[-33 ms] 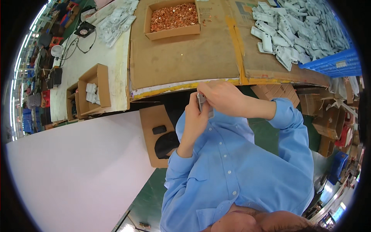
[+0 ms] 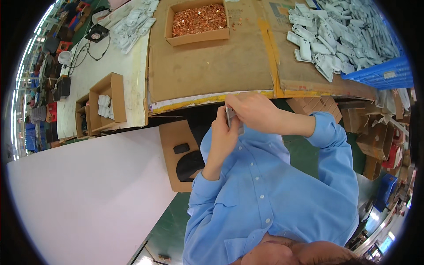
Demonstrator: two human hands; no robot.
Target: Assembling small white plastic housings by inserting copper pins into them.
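Note:
In front of my shirt, just below the table edge, my left hand is closed round a small, flat, whitish plastic casing. Its thumb and fingers grip the sides, and the lower end of the piece shows beneath the hand. My right hand comes across from the right with bent fingers pressed together at the casing's upper end. Whether a small part sits in those fingertips is hidden. Beyond the hands, a cardboard box holds many small copper-coloured metal pieces.
A heap of whitish plastic casings lies at the far right beside a blue crate. More casings are at the far left, near a cardboard box. A white board spans the near left. Cartons stand on the right.

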